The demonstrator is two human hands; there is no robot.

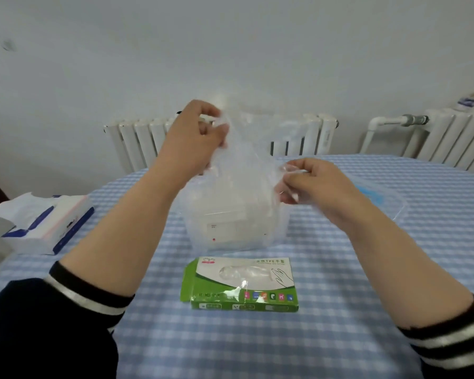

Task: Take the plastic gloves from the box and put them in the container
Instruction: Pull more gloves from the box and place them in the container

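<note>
A clear plastic glove (pixel 251 151) hangs stretched between my two hands above the table. My left hand (pixel 196 135) pinches its upper left edge, raised higher. My right hand (pixel 309 184) pinches its right edge, lower down. Below the glove stands a clear plastic container (pixel 230 228) with pale contents and a small red-marked label. In front of it lies the green and white glove box (pixel 241 285), flat on the table, with a bit of clear plastic sticking out of its opening.
The table wears a blue and white checked cloth (pixel 340 310). A tissue pack (pixel 44 225) sits at the left edge. A clear lid with a blue patch (pixel 378 198) lies to the right of the container. White radiators (pixel 293 132) line the wall behind.
</note>
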